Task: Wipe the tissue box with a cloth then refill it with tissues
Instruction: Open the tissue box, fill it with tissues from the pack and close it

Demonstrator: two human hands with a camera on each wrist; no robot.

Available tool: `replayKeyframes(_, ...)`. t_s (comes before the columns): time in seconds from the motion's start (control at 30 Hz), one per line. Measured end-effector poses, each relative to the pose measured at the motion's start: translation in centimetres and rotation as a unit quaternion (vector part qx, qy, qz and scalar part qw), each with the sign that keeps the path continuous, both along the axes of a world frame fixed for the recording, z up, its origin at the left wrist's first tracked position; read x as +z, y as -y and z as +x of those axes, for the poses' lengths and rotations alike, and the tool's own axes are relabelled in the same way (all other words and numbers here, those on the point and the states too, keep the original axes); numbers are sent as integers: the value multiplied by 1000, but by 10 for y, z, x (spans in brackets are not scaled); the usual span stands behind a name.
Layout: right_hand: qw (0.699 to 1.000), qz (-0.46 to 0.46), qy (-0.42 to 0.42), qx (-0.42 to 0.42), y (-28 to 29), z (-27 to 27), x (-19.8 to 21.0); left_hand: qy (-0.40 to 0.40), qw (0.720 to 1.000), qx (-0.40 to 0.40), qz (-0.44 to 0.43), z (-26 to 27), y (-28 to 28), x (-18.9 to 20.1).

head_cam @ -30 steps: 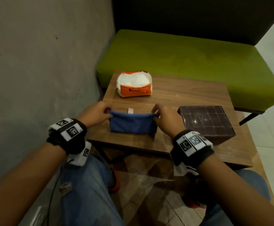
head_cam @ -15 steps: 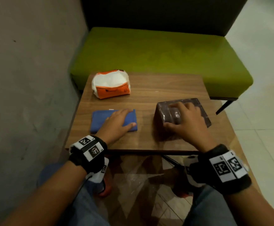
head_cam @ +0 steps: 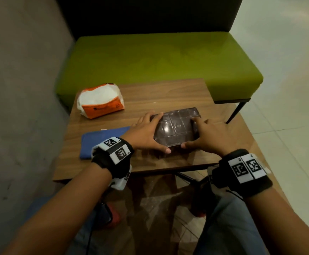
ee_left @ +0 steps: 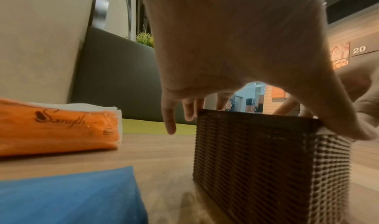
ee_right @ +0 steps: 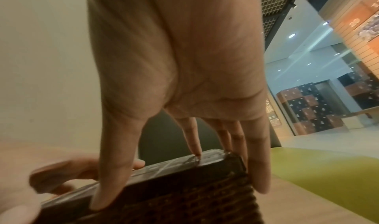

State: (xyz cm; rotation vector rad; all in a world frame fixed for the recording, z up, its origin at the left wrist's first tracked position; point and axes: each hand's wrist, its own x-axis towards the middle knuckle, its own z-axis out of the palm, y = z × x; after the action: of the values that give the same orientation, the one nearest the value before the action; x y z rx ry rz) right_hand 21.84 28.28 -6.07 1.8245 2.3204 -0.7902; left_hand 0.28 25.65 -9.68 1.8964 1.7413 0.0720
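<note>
The dark brown woven tissue box (head_cam: 176, 128) (ee_left: 256, 159) (ee_right: 184, 193) with a glossy panelled top stands on the wooden table (head_cam: 168, 94). My left hand (head_cam: 148, 131) (ee_left: 235, 65) grips its left end, thumb on the near edge, fingers over the far top edge. At the right end my right hand (head_cam: 205, 135) (ee_right: 184, 81) grips it the same way. A folded blue cloth (head_cam: 102, 142) (ee_left: 67, 193) lies flat to the left of the box. Behind it sits an orange pack of white tissues (head_cam: 101, 103) (ee_left: 55, 127).
A grey wall (head_cam: 21, 89) runs close along the table's left side. A green bench seat (head_cam: 159, 61) with a dark backrest stands just behind the table. My knees in jeans (head_cam: 229, 227) are below the table's near edge. Tiled floor (head_cam: 288, 89) lies to the right.
My left hand has left the blue cloth and moved right onto the tissue box's left end. The box has come nearer the middle of the table, now gripped by both hands.
</note>
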Motion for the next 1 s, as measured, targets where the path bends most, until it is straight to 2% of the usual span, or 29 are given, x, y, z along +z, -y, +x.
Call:
replayKeyframes(0.07, 1000, 11, 11, 17, 9, -5, -1, 15, 1000, -2, -8, -9, 0, 1)
replayKeyframes(0.2, 999, 1, -24, 34, 14, -18, -12, 43, 999, -1, -24, -35, 2, -2)
replayKeyframes(0.37, 987, 47, 51, 143, 2, -42, -8, 46, 999, 9, -9, -48, 5, -5)
replayKeyframes(0.5, 964, 31, 120, 237, -16, -66, 0, 49, 999, 12, -1, -45, 12, -7)
replayKeyframes(0.73, 914, 34, 249, 318, -28, -100, 13, 47, 999, 9, -3, -46, 18, -10)
replayKeyframes(0.83, 902, 55, 263, 339, -29, -102, 12, 41, 999, 5, 11, -46, 18, -13)
replayKeyframes(1.0, 897, 68, 260, 350, -30, -102, 11, 32, 999, 6, 20, -45, 19, -14)
